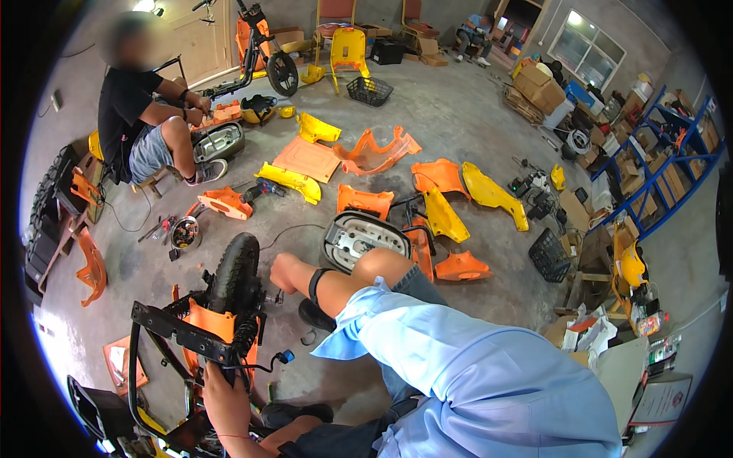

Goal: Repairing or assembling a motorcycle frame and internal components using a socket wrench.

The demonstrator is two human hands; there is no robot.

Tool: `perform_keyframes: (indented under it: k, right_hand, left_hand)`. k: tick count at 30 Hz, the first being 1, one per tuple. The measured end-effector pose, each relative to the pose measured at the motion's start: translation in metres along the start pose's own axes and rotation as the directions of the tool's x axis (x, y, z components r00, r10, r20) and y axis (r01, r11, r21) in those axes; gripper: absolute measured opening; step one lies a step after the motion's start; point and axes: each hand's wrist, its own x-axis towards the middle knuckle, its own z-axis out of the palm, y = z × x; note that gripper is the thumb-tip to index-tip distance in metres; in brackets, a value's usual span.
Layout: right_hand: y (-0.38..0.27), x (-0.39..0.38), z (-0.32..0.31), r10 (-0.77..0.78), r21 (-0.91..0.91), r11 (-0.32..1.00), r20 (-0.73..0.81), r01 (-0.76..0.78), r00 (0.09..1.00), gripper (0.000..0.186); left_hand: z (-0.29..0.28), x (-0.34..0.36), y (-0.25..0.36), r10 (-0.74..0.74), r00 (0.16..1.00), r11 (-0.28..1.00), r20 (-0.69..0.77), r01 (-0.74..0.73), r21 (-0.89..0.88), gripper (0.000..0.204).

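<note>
A black two-wheeler frame (179, 330) with a knobby rear tyre (235, 267) stands at the lower left. My left hand (224, 393) reaches up against the underside of its crossbar, fingers curled round a dark part that I cannot make out. An orange body panel (210, 319) sits between the bar and the tyre, beside a coil shock absorber (246, 336). My right hand (285, 273), with a black band at the wrist, is closed just right of the tyre; whatever is inside it is hidden. From the frame hangs a black cable with a blue connector (286, 356).
Orange and yellow panels (378, 153) lie across the floor ahead, near a grey seat base (359, 240). A metal bowl of small parts (185, 233) is left of the tyre. A co-worker (145, 107) sits at the far left. Blue shelving (664, 164) lines the right.
</note>
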Motion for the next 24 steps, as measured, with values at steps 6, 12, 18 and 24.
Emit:
perform_keyframes:
  k: [6,12,18,24]
  right_hand:
    - [0.0,-0.001,-0.003,0.012,0.038,0.999,0.009,-0.012,1.0,0.021]
    - [0.001,-0.002,-0.002,0.03,0.047,0.998,-0.009,-0.029,1.0,0.021]
    - [0.001,0.007,0.014,-0.005,0.141,0.99,0.035,0.0,0.999,0.019]
    - [0.002,0.01,0.006,0.034,0.078,0.996,0.088,-0.041,0.996,0.022]
  left_hand:
    - [0.0,0.001,-0.004,0.002,1.0,0.999,0.021,-0.001,-0.032,0.039]
    - [-0.003,0.001,0.0,-0.013,1.0,1.0,0.027,0.013,-0.017,0.038]
    - [0.001,0.001,-0.004,0.003,1.0,0.996,0.011,-0.002,-0.089,0.036]
    - [-0.003,0.002,0.001,-0.039,0.999,0.999,0.01,0.039,-0.022,0.041]
